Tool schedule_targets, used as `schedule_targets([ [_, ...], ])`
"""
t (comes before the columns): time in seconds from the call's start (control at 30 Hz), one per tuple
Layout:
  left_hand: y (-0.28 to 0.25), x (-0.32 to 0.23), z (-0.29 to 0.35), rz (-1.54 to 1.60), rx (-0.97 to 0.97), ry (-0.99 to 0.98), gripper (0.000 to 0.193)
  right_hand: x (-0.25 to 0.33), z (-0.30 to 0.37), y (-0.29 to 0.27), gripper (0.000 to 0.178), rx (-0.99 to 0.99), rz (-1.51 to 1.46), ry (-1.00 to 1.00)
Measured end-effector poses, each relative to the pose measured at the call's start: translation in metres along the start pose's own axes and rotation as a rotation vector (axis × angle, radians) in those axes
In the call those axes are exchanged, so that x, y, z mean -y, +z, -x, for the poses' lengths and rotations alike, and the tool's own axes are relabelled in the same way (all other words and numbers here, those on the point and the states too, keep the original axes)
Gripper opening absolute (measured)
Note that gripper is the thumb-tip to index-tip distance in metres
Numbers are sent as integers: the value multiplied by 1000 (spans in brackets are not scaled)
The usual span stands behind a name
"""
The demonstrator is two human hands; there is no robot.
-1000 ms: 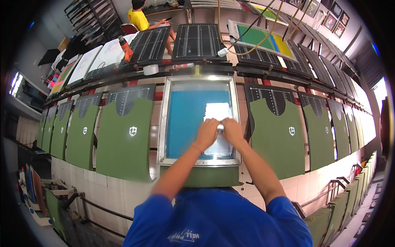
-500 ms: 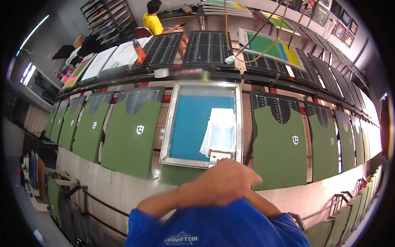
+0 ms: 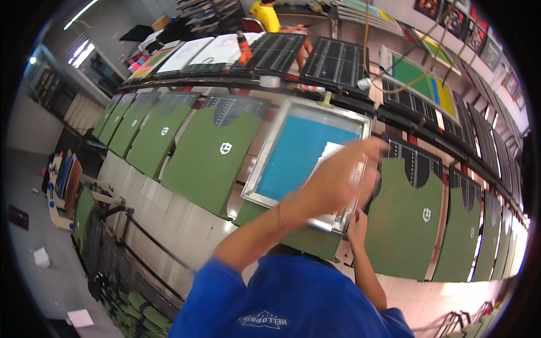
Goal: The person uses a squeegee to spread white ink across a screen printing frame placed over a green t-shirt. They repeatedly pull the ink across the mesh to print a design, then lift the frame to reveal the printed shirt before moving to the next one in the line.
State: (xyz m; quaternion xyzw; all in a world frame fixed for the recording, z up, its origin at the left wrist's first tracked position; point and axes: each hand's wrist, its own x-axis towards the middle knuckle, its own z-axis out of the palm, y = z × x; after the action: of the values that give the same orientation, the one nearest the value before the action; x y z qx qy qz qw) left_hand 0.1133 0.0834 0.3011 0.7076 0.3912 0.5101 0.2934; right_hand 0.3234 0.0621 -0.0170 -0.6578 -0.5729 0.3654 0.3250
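A screen-printing frame (image 3: 273, 138) with a pale metal border and blue mesh lies tilted over a green shirt piece on a board. A white patch on its mesh is partly covered by my left arm. My left hand (image 3: 344, 174) reaches across the frame toward its right side; motion smears its fingers, so their grip cannot be made out. Beside the frame's near right corner, my right hand (image 3: 357, 225) is closed on the edge, thumb up. Green shirt pieces with a white shield print lie on boards to the left (image 3: 208, 160) and right (image 3: 408, 225).
Behind the frame runs a dark rail with black ruled boards (image 3: 335, 62), an orange-and-black tool (image 3: 244, 49) and a white tape roll (image 3: 269, 81). A cable hangs at the back right. A person in yellow (image 3: 266, 17) sits at the far side. A grey table (image 3: 34, 225) stands left.
My view has turned, shifting the frame rightward and tilting it. My left hand has moved from the near edge up across the right side. My right hand has come into sight at the corner.
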Motion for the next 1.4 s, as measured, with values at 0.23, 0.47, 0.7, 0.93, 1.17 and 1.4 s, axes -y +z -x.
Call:
schedule_targets([
  [0.23,-122,294,198,-960,-215,-854,46,-41,-25,30,39,-24,-115,5],
  [0.47,-129,339,244,-604,-167,-826,61,-41,-24,32,32,-34,-413,124],
  [0.7,-123,300,227,-724,-262,-858,57,-16,-20,33,38,-257,-458,324],
  [0.93,-33,231,231,-199,-364,-908,43,-49,17,-86,40,-316,-432,297],
  [1.17,166,192,178,59,-372,-890,41,-130,11,-266,35,-450,-291,207],
  [1.4,281,193,152,12,-384,-942,43,-209,-28,-355,29,-432,-232,216],
])
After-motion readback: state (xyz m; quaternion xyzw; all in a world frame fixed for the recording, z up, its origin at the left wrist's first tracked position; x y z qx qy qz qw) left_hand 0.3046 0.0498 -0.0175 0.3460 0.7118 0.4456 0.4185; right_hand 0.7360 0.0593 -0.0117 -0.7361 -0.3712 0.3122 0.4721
